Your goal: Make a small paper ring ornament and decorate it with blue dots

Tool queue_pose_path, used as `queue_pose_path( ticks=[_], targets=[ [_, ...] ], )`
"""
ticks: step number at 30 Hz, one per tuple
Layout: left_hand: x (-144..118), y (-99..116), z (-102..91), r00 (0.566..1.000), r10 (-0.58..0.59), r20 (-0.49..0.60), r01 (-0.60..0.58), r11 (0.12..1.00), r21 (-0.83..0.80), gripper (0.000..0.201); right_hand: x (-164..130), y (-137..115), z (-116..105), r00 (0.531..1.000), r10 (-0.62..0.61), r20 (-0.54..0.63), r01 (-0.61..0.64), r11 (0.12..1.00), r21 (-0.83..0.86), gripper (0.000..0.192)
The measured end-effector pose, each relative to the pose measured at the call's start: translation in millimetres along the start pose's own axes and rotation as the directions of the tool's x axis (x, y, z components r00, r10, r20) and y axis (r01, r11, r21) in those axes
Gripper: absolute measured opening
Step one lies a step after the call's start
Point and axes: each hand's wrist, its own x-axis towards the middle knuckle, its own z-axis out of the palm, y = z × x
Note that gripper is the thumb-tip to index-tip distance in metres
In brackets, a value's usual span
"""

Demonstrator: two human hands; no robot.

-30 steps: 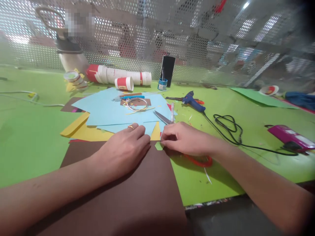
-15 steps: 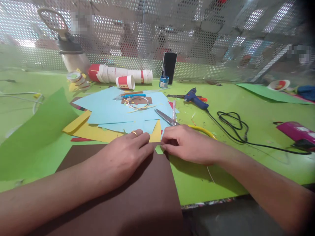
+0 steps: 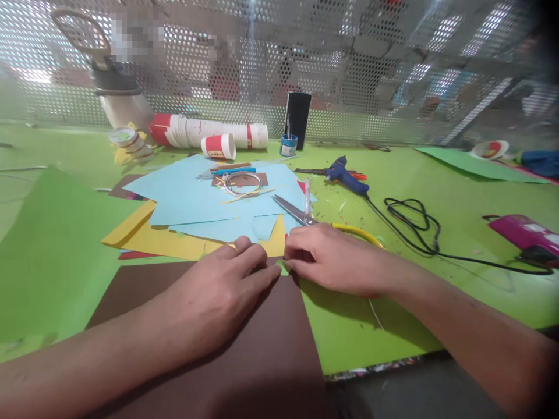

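Observation:
A small green paper piece (image 3: 284, 268) lies at the top right corner of a large brown sheet (image 3: 279, 343). My right hand (image 3: 321, 253) pinches this piece from the right, thumb and fingers closed on its edge. From the left, my left hand (image 3: 233, 285), with a ring on one finger, rests over the brown sheet. Its fingers are closed together, the foremost fingertip touching the green piece, while its thumb is hidden. Scissors (image 3: 297, 212) with yellow handles lie just beyond my right hand, blades pointing left.
Light blue sheets (image 3: 183, 201), yellow paper (image 3: 161, 238) and a coil of wire (image 3: 242, 183) lie ahead. Right of them are a blue glue gun (image 3: 347, 177) and its black cord. Paper cups (image 3: 218, 146), a bottle (image 3: 120, 99) and a phone (image 3: 299, 119) stand or lie near the mesh screen.
My left hand's fingertips have moved slightly right onto the small green piece, covering more of it. My right hand stays nearly in place. The large green sheet at left has shifted.

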Motion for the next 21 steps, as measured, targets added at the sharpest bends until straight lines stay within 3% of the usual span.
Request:
queue_pose_path(
  ticks=[13,17,21],
  targets=[
    [-3,1,2.6,1.000,-0.029,-0.001,0.029,0.998,-0.063,0.033,-4,3,10,0.991,0.008,-0.136,-0.005,1.000,0.021,0.015],
    [-2,2,0.9,1.000,-0.015,0.020,0.016,0.998,-0.054,0.034,-8,3,1,0.989,-0.024,-0.147,0.032,0.998,0.054,0.018],
    [-3,1,-0.6,0.999,-0.025,0.026,0.026,0.998,-0.052,0.035,-13,4,-16,0.968,0.016,-0.250,0.020,0.990,0.138,0.016]
  ],
)
